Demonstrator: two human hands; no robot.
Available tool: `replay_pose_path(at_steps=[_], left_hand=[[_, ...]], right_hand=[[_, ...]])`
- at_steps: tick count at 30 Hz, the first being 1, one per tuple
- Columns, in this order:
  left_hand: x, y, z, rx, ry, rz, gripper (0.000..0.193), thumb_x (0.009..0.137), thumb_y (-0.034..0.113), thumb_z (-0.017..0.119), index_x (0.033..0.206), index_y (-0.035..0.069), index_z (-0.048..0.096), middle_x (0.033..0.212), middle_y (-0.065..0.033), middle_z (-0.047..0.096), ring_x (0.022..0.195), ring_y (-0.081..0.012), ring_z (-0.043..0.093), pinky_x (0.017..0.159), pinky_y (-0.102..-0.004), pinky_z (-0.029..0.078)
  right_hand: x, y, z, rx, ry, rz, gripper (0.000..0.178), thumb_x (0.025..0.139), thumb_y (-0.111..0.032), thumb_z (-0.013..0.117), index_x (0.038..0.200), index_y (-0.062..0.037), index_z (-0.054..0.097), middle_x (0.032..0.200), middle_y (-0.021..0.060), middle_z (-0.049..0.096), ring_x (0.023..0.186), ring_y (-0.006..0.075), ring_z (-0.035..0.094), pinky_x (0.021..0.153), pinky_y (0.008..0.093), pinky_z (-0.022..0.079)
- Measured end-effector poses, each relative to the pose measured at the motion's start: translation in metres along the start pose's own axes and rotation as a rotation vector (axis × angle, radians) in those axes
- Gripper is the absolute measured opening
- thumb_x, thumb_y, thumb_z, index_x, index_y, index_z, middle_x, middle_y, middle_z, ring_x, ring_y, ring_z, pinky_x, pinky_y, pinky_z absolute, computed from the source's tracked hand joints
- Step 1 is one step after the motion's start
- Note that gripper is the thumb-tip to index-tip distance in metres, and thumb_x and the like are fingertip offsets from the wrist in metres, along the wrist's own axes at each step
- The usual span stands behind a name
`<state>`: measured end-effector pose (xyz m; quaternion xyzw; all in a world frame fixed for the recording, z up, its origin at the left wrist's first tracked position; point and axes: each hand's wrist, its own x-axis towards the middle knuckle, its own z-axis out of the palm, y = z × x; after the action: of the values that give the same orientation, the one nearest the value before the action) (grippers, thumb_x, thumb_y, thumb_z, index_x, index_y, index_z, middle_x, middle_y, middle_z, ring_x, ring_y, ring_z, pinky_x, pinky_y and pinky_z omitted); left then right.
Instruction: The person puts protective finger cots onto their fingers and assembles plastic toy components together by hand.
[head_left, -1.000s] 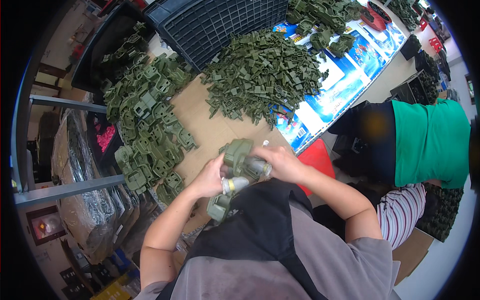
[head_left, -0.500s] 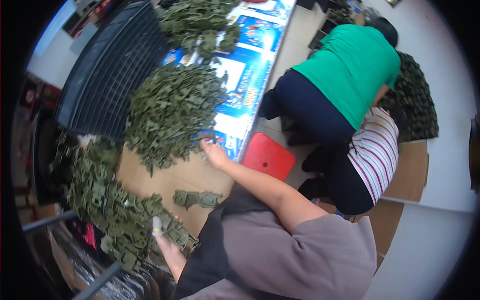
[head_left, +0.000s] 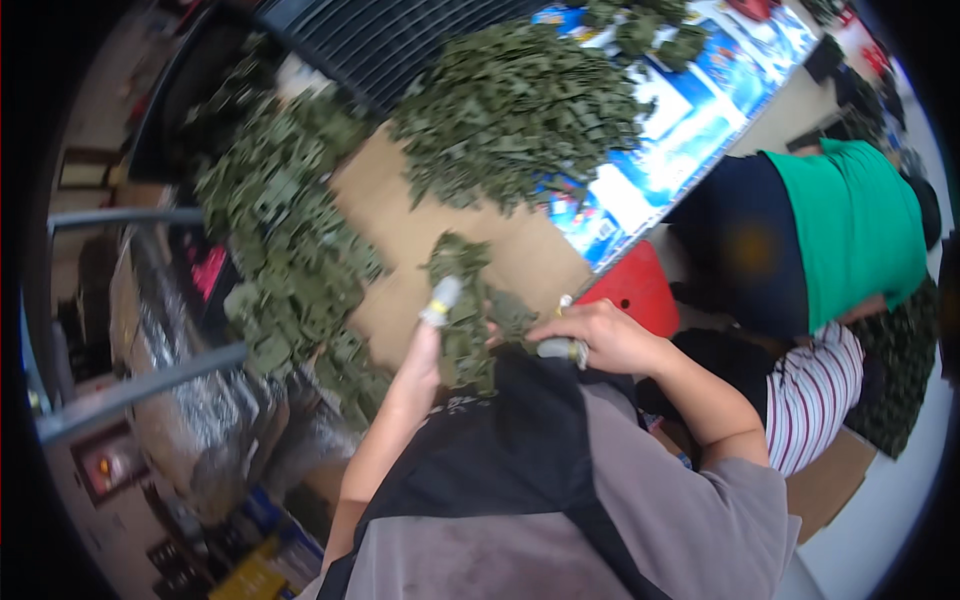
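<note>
At near edge of cardboard (head_left: 540,255), gripping long green part (head_left: 462,345) lengthwise near-to-far in left hand (head_left: 428,335), and seemingly pinching small blurred green piece (head_left: 512,312) just right of it with nearer right hand (head_left: 602,336).

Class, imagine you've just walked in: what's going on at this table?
A person's left hand holds a long moulded green part. The right hand has its fingers at a smaller green piece; blur hides whether it is gripped. Ahead lies a heap of small green pieces, with larger green parts piled to the left.
</note>
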<state>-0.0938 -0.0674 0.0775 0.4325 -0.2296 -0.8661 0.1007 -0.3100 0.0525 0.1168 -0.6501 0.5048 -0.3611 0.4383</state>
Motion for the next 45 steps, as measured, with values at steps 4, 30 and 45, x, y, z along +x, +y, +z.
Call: replay_pose_path(at_steps=[4,30,45], left_hand=[[-0.003,-0.01,0.001,-0.088,-0.048,0.005,0.045,0.088,0.041,0.035,0.12,0.009,0.034,0.097,-0.0129,0.055,0.073,-0.0258,0.06,0.063,-0.0359,0.051],[0.019,-0.022,0.005,0.13,0.011,0.11,0.033,0.09,0.03,0.037,0.114,0.008,0.044,0.098,-0.0069,0.056,0.084,-0.0166,0.058,0.072,-0.0306,0.05],[0.004,-0.018,0.014,-0.035,0.073,-0.015,0.031,0.091,0.025,0.035,0.117,0.011,0.041,0.103,-0.007,0.054,0.084,-0.0174,0.058,0.07,-0.031,0.051]], right_hand=[[0.007,-0.013,0.007,-0.253,-0.178,-0.063,0.036,0.062,0.002,0.055,0.097,-0.0072,0.056,0.08,0.0111,0.058,0.07,0.0282,0.058,0.06,0.0367,0.047],[0.032,-0.013,0.024,-0.461,-0.365,-0.21,0.018,0.066,-0.002,0.049,0.084,-0.0025,0.05,0.069,0.0123,0.052,0.063,0.0287,0.057,0.053,0.0373,0.046],[0.041,0.0,0.031,-0.324,-0.479,-0.176,0.023,0.067,-0.005,0.049,0.09,-0.0041,0.048,0.071,0.0116,0.051,0.069,0.0293,0.056,0.057,0.0384,0.045]])
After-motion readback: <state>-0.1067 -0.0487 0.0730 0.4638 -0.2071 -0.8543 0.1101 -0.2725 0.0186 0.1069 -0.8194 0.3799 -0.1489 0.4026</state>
